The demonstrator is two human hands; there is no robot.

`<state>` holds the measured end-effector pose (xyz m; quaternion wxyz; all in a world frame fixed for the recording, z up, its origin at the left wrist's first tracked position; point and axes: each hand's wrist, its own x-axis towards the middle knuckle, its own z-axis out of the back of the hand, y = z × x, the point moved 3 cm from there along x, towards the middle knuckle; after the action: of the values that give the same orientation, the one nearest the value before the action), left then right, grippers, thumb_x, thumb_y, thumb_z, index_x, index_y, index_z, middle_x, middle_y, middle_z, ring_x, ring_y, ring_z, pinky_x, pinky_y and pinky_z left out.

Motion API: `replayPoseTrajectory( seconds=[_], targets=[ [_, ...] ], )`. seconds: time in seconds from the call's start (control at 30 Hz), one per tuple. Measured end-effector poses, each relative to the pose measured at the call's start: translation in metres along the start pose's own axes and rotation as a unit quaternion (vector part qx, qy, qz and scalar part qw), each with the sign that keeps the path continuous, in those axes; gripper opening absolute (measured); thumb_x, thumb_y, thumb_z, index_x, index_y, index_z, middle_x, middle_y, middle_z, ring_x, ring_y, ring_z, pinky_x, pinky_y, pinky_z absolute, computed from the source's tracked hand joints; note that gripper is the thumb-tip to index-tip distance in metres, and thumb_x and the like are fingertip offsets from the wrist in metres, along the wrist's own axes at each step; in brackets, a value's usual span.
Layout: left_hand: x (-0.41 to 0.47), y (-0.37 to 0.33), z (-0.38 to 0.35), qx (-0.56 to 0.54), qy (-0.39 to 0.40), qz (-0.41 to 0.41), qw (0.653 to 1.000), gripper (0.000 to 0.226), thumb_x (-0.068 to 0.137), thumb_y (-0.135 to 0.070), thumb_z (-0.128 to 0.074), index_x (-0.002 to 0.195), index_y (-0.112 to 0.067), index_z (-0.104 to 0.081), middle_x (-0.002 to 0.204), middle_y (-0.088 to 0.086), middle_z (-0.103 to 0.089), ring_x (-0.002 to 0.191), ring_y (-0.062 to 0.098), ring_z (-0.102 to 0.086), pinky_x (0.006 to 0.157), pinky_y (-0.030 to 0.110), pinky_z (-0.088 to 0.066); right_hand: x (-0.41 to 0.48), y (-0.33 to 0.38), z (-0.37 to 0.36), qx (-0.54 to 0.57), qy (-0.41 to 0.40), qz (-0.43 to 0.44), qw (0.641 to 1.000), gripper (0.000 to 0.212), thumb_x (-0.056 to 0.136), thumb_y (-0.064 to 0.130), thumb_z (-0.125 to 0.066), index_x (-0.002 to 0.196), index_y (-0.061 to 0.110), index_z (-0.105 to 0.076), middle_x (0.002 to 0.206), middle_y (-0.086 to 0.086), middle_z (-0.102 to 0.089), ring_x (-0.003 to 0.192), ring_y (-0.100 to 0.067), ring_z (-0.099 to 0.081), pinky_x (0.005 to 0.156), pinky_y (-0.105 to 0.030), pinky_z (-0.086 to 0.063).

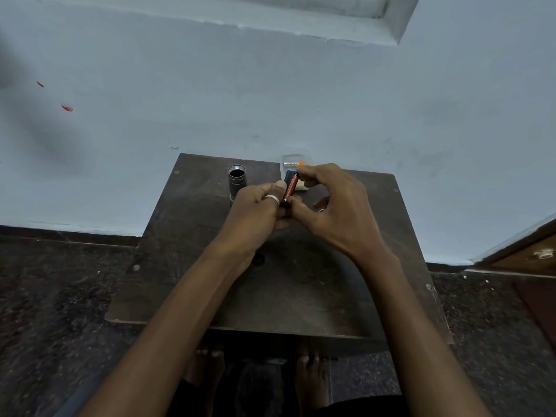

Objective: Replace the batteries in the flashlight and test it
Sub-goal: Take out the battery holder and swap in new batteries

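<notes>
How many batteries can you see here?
2. One red-and-black battery is pinched between the left hand and right hand; one silver-and-orange battery lies in the clear box behind. The hands may hide more.

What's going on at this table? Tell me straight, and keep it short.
A person is partway through changing flashlight batteries. The left hand and the right hand together pinch a red and black battery above the dark table, against a black part that may be its holder. The flashlight stands upright behind the left hand, its top end open. A clear box at the far edge holds an orange-tipped battery.
</notes>
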<state>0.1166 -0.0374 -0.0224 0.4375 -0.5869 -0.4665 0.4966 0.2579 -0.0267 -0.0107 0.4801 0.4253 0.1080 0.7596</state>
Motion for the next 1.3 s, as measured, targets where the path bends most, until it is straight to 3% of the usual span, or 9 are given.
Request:
replayPoseTrajectory(
  seconds=[0.17,0.4,0.53,0.63,0.77,0.93,1.07,1.13,1.3],
  targets=[
    [0.0,0.001,0.001,-0.002,-0.007,0.006,1.0,0.031,0.105,-0.022,-0.044,0.091,-0.015,-0.071,0.088,0.008,-0.074,0.077,0.01,-0.071,0.072,0.026,-0.059,-0.001,0.002,-0.002,-0.039,0.013,0.007,0.999,0.044,0.08,0.033,-0.065,0.121,0.015,-0.067,0.114,0.001,-0.068,0.099,-0.015,-0.066,0.07,-0.04,-0.058],
    [-0.001,0.003,0.002,0.038,-0.022,0.004,0.999,0.031,0.104,-0.022,-0.046,0.089,-0.016,-0.073,0.086,0.007,-0.074,0.083,0.021,-0.069,0.086,0.044,-0.056,-0.004,0.011,-0.002,-0.128,0.043,0.027,0.99,0.05,0.084,0.035,-0.06,0.131,0.018,-0.057,0.121,0.002,-0.066,0.105,-0.021,-0.065,0.073,-0.043,-0.058],
    [-0.002,0.002,0.002,0.04,-0.014,0.001,0.999,0.031,0.104,-0.022,-0.046,0.09,-0.017,-0.073,0.088,0.01,-0.073,0.081,0.019,-0.069,0.074,0.028,-0.059,-0.005,0.012,-0.002,-0.142,0.041,0.022,0.989,0.05,0.082,0.032,-0.064,0.13,0.018,-0.058,0.115,0.001,-0.069,0.1,-0.022,-0.067,0.072,-0.042,-0.058],
    [-0.001,0.003,0.002,0.044,-0.008,0.003,0.999,0.032,0.104,-0.022,-0.046,0.09,-0.018,-0.074,0.091,0.014,-0.074,0.082,0.019,-0.07,0.074,0.029,-0.059,-0.005,0.012,-0.002,-0.144,0.041,0.017,0.989,0.051,0.082,0.033,-0.064,0.13,0.017,-0.058,0.114,0.0,-0.07,0.097,-0.023,-0.067,0.073,-0.042,-0.057],
    [-0.001,0.004,0.001,0.05,-0.002,0.006,0.999,0.034,0.104,-0.022,-0.046,0.092,-0.007,-0.073,0.09,0.018,-0.075,0.079,0.018,-0.071,0.072,0.027,-0.061,-0.005,0.011,-0.004,-0.136,0.052,0.016,0.989,0.055,0.081,0.035,-0.061,0.132,0.016,-0.054,0.118,-0.002,-0.069,0.104,-0.023,-0.067,0.074,-0.044,-0.058],
    [0.003,0.008,0.002,0.055,0.002,0.007,0.998,0.037,0.104,-0.024,-0.046,0.098,0.003,-0.071,0.096,0.026,-0.072,0.083,0.026,-0.071,0.083,0.043,-0.06,-0.005,0.008,-0.002,-0.101,0.048,0.01,0.994,0.054,0.079,0.038,-0.061,0.128,0.018,-0.052,0.114,0.003,-0.071,0.101,-0.018,-0.069,0.073,-0.043,-0.058],
    [0.003,0.008,0.003,0.042,-0.001,0.017,0.999,0.035,0.104,-0.025,-0.045,0.096,-0.006,-0.074,0.089,0.012,-0.076,0.083,0.018,-0.073,0.087,0.043,-0.059,-0.003,0.008,-0.001,-0.025,0.036,-0.026,0.999,0.048,0.078,0.033,-0.062,0.123,0.018,-0.056,0.108,0.005,-0.073,0.092,-0.01,-0.071,0.072,-0.039,-0.059],
    [0.003,0.009,0.003,0.02,0.007,0.027,0.999,0.035,0.105,-0.025,-0.044,0.1,-0.006,-0.074,0.098,0.009,-0.077,0.093,0.021,-0.074,0.09,0.044,-0.057,-0.002,0.009,-0.001,0.004,0.022,-0.045,0.999,0.044,0.076,0.033,-0.058,0.117,0.018,-0.061,0.102,0.008,-0.074,0.084,-0.007,-0.071,0.072,-0.033,-0.058],
    [0.003,0.008,0.002,-0.036,0.012,0.038,0.999,0.034,0.105,-0.021,-0.043,0.101,-0.005,-0.073,0.096,0.009,-0.077,0.088,0.017,-0.074,0.07,0.027,-0.059,0.0,0.012,-0.002,0.014,0.028,-0.012,0.999,0.027,0.079,0.025,-0.059,0.099,0.016,-0.075,0.094,0.004,-0.075,0.081,-0.009,-0.069,0.073,-0.031,-0.057]
  ],
)
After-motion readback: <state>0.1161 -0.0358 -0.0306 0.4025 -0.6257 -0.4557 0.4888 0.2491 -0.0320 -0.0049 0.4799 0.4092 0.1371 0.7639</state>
